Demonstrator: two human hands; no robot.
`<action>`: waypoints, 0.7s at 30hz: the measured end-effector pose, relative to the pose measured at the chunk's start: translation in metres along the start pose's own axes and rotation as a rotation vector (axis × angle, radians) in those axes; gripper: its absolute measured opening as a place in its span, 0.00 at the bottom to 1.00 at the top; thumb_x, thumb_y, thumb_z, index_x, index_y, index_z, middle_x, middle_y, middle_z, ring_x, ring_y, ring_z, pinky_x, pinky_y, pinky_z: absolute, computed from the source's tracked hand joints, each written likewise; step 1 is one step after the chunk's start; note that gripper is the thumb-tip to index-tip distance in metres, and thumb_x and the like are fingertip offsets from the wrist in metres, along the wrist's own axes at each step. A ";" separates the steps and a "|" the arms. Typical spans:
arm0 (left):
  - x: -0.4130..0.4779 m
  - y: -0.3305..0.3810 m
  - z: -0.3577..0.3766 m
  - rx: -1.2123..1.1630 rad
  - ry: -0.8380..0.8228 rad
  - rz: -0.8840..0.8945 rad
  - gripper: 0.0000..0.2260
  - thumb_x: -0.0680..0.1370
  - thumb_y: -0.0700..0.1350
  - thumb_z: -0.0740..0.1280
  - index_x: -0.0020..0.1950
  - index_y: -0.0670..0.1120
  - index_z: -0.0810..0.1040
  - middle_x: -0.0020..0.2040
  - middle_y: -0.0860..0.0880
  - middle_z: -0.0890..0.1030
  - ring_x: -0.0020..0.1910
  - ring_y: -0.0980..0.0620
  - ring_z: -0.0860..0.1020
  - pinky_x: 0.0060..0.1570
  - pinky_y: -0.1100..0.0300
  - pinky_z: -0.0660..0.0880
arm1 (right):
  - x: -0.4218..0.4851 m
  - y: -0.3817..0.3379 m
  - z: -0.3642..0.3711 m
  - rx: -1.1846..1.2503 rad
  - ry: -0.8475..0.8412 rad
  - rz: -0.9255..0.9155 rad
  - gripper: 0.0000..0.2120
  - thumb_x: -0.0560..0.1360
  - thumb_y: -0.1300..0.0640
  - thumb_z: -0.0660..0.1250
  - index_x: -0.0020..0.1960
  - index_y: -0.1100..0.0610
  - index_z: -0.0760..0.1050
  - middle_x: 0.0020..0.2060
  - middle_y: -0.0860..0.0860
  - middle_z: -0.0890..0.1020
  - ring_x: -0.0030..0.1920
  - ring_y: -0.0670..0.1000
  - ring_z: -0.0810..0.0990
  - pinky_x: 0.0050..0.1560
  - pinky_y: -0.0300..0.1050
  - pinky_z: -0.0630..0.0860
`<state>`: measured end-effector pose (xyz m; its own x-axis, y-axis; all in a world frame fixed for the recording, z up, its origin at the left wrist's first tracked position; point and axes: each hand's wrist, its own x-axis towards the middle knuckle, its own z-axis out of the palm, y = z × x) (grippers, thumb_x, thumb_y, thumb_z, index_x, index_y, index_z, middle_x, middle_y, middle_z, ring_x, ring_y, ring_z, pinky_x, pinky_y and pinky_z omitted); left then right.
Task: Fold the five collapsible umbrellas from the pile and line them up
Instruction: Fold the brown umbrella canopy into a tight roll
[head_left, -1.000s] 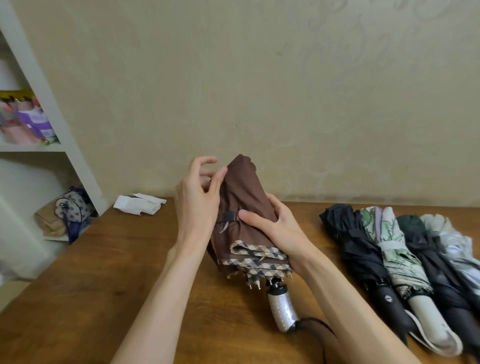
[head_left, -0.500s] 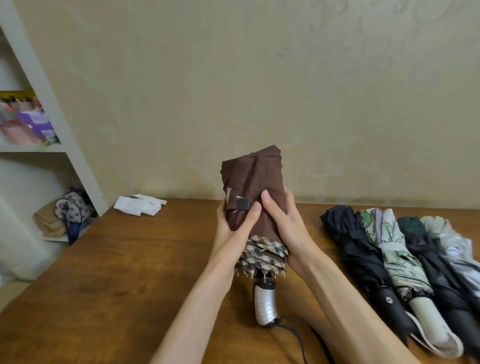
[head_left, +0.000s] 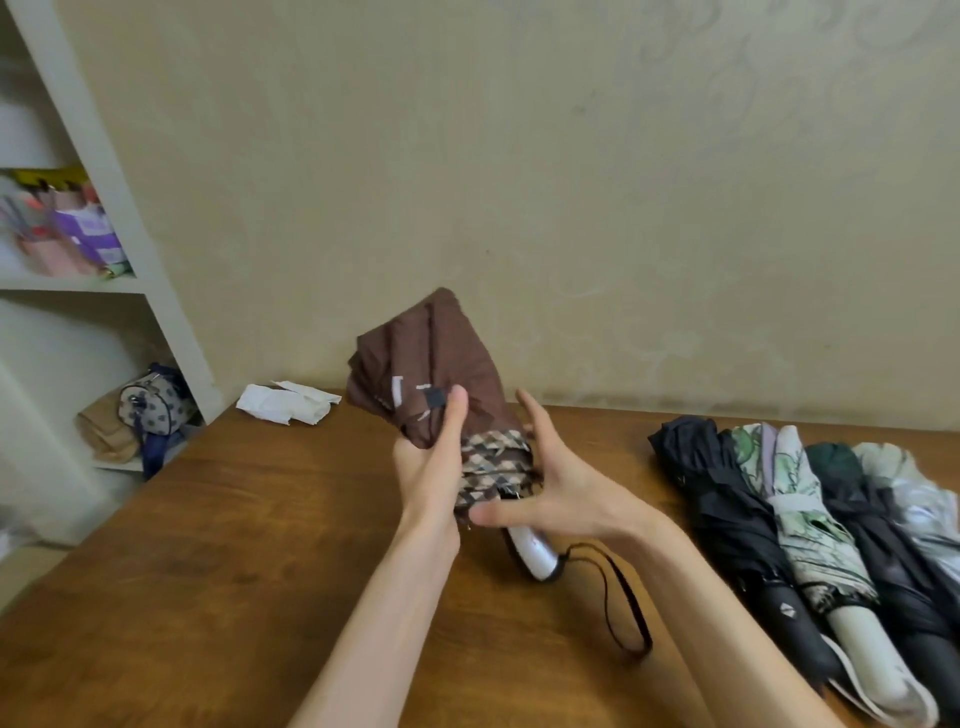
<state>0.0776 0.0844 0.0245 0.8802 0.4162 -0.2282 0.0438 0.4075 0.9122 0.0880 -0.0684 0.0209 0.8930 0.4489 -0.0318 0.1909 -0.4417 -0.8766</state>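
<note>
The brown umbrella (head_left: 441, 364) is held off the table (head_left: 208, 545), above its middle and toward the far edge. It is tilted, tip up, with the handle (head_left: 535, 556) pointed down toward the near edge. Its bundled canopy is clamped by the left grip (head_left: 431, 467), whose thumb is laid upward beside the dark tab of the tie strap (head_left: 434, 400). The right grip (head_left: 566, 488) is spread apart, fingers straight, just beside the checked hem (head_left: 491, 462); whether its thumb touches the hem cannot be told.

The step in hand is judged to be the fastening of the strap. Loose pleats at the hem should be tucked in first. The folds should then be squeezed by the left grip while the strap is drawn snug round the canopy and its tab pressed home. The wrist loop (head_left: 623, 608), trailing from the handle, should be left out of the wrap.

Toward the right edge four folded umbrellas (head_left: 841, 519) are laid side by side, handles toward the near edge. A free place is seen just left of the black umbrella (head_left: 727, 509).
</note>
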 end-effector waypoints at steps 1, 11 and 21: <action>0.001 0.003 0.002 -0.034 0.039 0.001 0.31 0.70 0.64 0.81 0.66 0.49 0.79 0.56 0.51 0.87 0.54 0.47 0.86 0.59 0.45 0.83 | 0.002 0.003 0.007 -0.048 0.007 -0.032 0.66 0.66 0.43 0.86 0.84 0.38 0.39 0.78 0.46 0.65 0.76 0.49 0.70 0.77 0.54 0.70; 0.006 0.023 -0.013 -0.089 -0.146 -0.030 0.24 0.71 0.51 0.82 0.63 0.50 0.78 0.54 0.47 0.88 0.53 0.46 0.88 0.56 0.46 0.83 | 0.002 -0.005 0.023 0.241 0.000 -0.195 0.34 0.77 0.57 0.78 0.77 0.49 0.64 0.58 0.52 0.83 0.39 0.57 0.84 0.40 0.49 0.85; 0.017 0.008 -0.007 -0.021 -0.100 0.178 0.33 0.68 0.48 0.86 0.69 0.50 0.76 0.61 0.51 0.85 0.60 0.51 0.85 0.61 0.50 0.82 | 0.003 0.003 0.030 -0.010 0.171 -0.283 0.53 0.72 0.50 0.83 0.84 0.44 0.50 0.76 0.44 0.72 0.72 0.41 0.75 0.72 0.44 0.75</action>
<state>0.0896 0.1005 0.0257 0.9157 0.4009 -0.0281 -0.1256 0.3520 0.9275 0.0796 -0.0453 0.0037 0.8595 0.4180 0.2942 0.4441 -0.3258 -0.8346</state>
